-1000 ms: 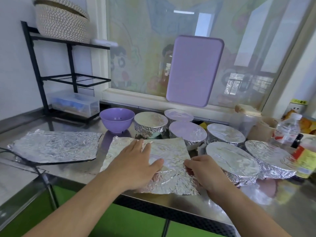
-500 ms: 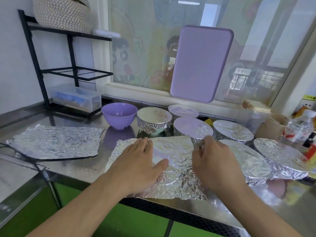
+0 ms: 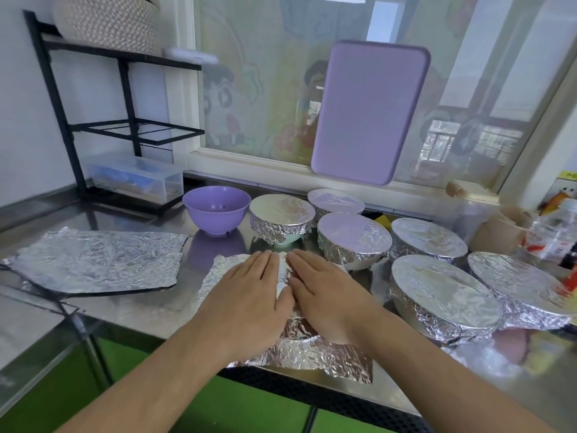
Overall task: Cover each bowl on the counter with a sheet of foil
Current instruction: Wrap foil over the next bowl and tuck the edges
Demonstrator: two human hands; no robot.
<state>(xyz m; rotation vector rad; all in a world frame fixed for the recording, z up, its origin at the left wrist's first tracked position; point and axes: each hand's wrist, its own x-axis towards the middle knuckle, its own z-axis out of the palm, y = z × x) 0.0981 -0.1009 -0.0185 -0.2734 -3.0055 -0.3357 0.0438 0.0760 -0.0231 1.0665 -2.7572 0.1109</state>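
Your right hand (image 3: 327, 295) has moved in beside your left hand (image 3: 246, 295); both now press flat, fingers open, on the foil sheet (image 3: 299, 354).

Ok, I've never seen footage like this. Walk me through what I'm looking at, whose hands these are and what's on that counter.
There is no machine here. A person wears a wide-angle camera on the head, so the one picture looks forward and down at their own arms. The left hand and right hand lie flat, side by side, pressing a sheet of foil down at the front edge of the steel counter. Neither hand closes a grip on anything. What lies under the foil is hidden. Behind them stand six bowls already covered with foil, such as the nearest one, and an uncovered purple bowl. A spare foil sheet lies to the left.
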